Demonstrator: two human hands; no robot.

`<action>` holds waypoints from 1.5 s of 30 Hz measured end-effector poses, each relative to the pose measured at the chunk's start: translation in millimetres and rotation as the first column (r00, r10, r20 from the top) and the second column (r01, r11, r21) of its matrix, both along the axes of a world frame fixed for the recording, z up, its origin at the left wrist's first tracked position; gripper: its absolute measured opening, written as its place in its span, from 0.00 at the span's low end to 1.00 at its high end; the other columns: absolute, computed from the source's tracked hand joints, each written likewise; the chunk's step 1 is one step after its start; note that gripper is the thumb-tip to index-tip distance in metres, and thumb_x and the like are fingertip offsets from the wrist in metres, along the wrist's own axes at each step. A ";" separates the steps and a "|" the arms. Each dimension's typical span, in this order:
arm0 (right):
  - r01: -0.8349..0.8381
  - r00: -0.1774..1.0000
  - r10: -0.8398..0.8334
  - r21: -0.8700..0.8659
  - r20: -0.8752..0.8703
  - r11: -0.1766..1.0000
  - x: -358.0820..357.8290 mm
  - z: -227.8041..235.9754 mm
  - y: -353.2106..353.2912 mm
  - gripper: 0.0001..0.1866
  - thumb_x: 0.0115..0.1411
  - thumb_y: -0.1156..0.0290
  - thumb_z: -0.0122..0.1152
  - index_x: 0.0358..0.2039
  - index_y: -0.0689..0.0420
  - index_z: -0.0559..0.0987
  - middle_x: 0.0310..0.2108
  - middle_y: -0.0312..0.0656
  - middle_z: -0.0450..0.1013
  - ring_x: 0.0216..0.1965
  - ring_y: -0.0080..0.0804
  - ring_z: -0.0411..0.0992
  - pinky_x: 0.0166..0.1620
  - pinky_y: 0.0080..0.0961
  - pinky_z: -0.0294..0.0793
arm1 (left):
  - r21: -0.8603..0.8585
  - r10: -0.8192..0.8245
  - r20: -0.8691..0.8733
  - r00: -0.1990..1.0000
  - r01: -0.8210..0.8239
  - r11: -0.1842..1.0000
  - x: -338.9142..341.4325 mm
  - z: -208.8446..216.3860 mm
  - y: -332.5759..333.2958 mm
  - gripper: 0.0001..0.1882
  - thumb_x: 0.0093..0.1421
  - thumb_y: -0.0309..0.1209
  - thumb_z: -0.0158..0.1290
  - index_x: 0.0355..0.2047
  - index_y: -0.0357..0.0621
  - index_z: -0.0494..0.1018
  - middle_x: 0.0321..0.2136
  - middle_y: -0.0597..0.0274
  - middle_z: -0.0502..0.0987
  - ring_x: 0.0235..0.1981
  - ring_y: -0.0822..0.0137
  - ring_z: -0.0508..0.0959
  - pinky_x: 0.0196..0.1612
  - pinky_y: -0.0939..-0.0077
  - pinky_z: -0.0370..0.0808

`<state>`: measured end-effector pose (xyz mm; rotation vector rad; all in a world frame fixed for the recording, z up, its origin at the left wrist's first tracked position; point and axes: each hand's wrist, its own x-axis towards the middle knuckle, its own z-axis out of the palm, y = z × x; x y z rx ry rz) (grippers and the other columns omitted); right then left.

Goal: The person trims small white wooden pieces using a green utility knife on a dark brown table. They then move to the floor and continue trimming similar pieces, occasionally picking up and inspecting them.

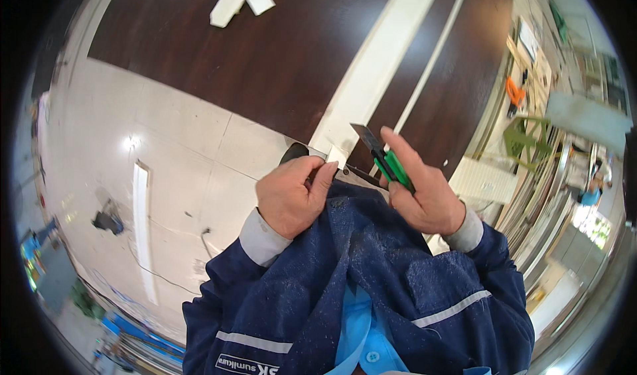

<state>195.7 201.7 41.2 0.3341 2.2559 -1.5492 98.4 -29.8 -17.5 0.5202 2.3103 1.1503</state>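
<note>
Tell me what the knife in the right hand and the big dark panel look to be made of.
Utility knife: green handle, likely plastic by its bright even colour; grey blade, probably steel. Dark panel: brown woodgrain streaks and a mild sheen suggest laminated or veneered board.

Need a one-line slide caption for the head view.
Right hand holds a green utility knife; left hand pinches a small white piece above a dark panel.

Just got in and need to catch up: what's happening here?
A person in a dark blue jacket stands over a dark brown panel. The right hand holds a green utility knife, blade out and pointing up and away. The left hand pinches a small white piece at the end of a white strip lying along the panel. Two small white blocks lie at the panel's far side.
</note>
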 end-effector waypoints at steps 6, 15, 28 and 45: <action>-0.315 0.934 0.340 0.199 -0.108 0.928 -14.5 -8.2 11.5 0.35 0.66 0.79 0.58 0.74 0.52 0.64 0.33 0.52 0.78 0.32 0.45 0.80 0.39 0.35 0.80 | 0.179 0.310 0.269 0.912 -0.364 0.914 36.0 -9.1 22.1 0.13 0.73 0.36 0.54 0.42 0.37 0.75 0.27 0.55 0.82 0.25 0.67 0.81 0.31 0.72 0.77; -0.452 0.872 0.489 0.363 -0.012 0.815 -21.9 -9.7 9.3 0.36 0.61 0.79 0.62 0.71 0.48 0.70 0.27 0.50 0.74 0.25 0.48 0.77 0.31 0.41 0.79 | 0.348 0.351 0.686 0.637 -0.711 0.612 60.0 -25.5 32.6 0.12 0.76 0.36 0.52 0.45 0.37 0.73 0.36 0.60 0.84 0.33 0.74 0.82 0.37 0.80 0.79; -0.505 0.825 0.564 0.477 0.023 0.719 -27.1 -1.1 5.4 0.40 0.57 0.76 0.65 0.72 0.43 0.68 0.26 0.46 0.74 0.23 0.47 0.77 0.29 0.43 0.81 | 0.417 0.374 0.660 0.651 -0.732 0.538 66.5 -36.3 35.6 0.12 0.74 0.34 0.55 0.42 0.36 0.75 0.33 0.61 0.84 0.34 0.74 0.83 0.40 0.78 0.82; -0.622 0.718 0.639 0.666 0.276 0.412 -43.4 36.1 -18.0 0.43 0.57 0.74 0.65 0.73 0.35 0.66 0.22 0.45 0.70 0.19 0.47 0.76 0.26 0.46 0.80 | 0.462 0.395 0.587 0.706 -0.693 0.553 68.9 -41.6 38.9 0.09 0.75 0.32 0.52 0.42 0.37 0.73 0.33 0.60 0.81 0.32 0.75 0.79 0.40 0.79 0.79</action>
